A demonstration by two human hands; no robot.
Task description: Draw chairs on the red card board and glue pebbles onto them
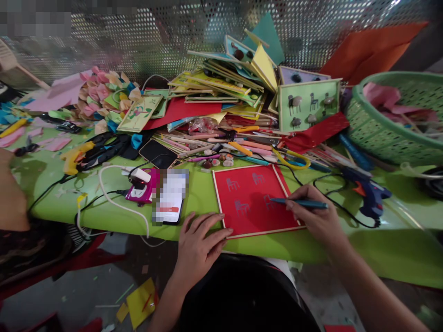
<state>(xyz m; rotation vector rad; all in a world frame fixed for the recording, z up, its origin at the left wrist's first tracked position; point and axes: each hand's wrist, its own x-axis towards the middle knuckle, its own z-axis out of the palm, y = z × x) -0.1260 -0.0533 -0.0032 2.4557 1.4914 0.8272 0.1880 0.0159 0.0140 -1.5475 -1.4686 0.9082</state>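
Observation:
A red card [258, 219] edged with pale wooden strips lies at the front edge of the green table. Several small dark animal-like figures are drawn on it in two rows. In my right hand [313, 216] is a teal pen [308, 203], its tip on the lower right figure, which shows fewer lines than the others. My left hand [202, 235] rests with fingers spread, the fingertips on the card's lower left corner. Left of the card lies a phone [173, 196] with a lit screen. Behind the card sits a little heap of pebbles [218, 161].
A purple power socket [142, 186] with cables stands left of the phone. To the right lie a blue glue gun [370, 193] and a green basket [387, 120]. Pens and stacked framed cards [221, 83] pile up behind. A yellow glue gun [76, 157] and another person's arm [12, 193] are at left.

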